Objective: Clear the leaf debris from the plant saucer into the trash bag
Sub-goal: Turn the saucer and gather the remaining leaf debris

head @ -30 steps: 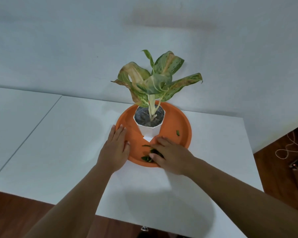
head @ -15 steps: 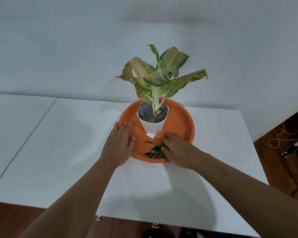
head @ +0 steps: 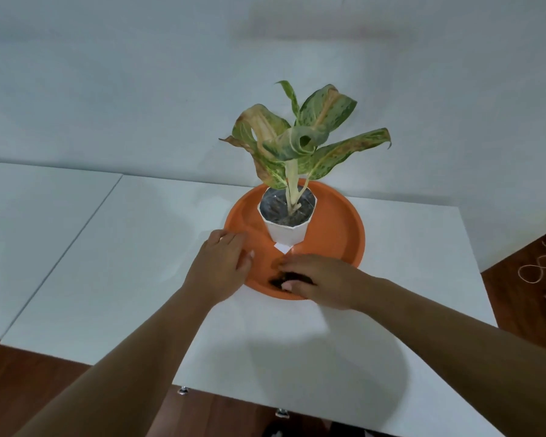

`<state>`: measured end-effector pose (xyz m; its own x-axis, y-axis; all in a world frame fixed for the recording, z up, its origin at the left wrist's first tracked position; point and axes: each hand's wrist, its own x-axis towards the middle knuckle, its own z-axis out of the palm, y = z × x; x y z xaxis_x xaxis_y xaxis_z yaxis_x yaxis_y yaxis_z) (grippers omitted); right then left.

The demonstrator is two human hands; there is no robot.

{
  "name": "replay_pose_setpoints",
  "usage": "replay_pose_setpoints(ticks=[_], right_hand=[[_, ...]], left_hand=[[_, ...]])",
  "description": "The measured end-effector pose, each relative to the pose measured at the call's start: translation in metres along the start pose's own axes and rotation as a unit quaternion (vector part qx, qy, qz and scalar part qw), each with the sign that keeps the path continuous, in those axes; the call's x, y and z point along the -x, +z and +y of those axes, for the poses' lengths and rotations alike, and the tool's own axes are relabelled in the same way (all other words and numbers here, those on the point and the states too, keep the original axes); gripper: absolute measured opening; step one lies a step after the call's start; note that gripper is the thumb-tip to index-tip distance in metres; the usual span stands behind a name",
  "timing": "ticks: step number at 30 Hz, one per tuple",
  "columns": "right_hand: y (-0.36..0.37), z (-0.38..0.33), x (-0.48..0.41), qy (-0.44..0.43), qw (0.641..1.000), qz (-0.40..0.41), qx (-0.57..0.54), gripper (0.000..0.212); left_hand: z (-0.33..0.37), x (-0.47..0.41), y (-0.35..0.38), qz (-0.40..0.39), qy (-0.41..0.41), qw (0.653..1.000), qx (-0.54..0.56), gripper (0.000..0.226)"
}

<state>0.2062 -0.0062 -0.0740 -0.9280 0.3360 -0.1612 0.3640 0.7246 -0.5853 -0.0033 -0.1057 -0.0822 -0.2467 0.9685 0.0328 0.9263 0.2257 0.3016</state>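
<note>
One saucer (head: 334, 234), one potted plant (head: 297, 146), two hands, two white tables.

Orange saucer (head: 338, 228), white pot (head: 287, 232), green-speckled browning leaves (head: 300, 134), white table (head: 114, 257).

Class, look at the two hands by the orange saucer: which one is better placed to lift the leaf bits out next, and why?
Right hand: it curls over the leaf debris on the saucer. Left hand only rests on the rim.
</note>
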Motion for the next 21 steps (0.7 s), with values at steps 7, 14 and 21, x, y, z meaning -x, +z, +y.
replay_pose_setpoints(ticks=[7,14,21], right_hand=[[-0.038,0.034,0.002,0.102,0.993,-0.05,-0.006,0.071],[-0.031,0.031,-0.003,0.076,0.992,-0.06,-0.08,0.06],[-0.044,0.033,-0.002,0.086,0.99,-0.106,-0.036,0.066]], left_hand=[[0.037,-0.008,0.004,-0.172,-0.009,0.979,0.107,0.069],[0.06,-0.018,0.008,-0.207,-0.038,0.973,0.091,0.069],[0.066,-0.014,0.017,-0.138,-0.031,0.982,0.123,0.042]])
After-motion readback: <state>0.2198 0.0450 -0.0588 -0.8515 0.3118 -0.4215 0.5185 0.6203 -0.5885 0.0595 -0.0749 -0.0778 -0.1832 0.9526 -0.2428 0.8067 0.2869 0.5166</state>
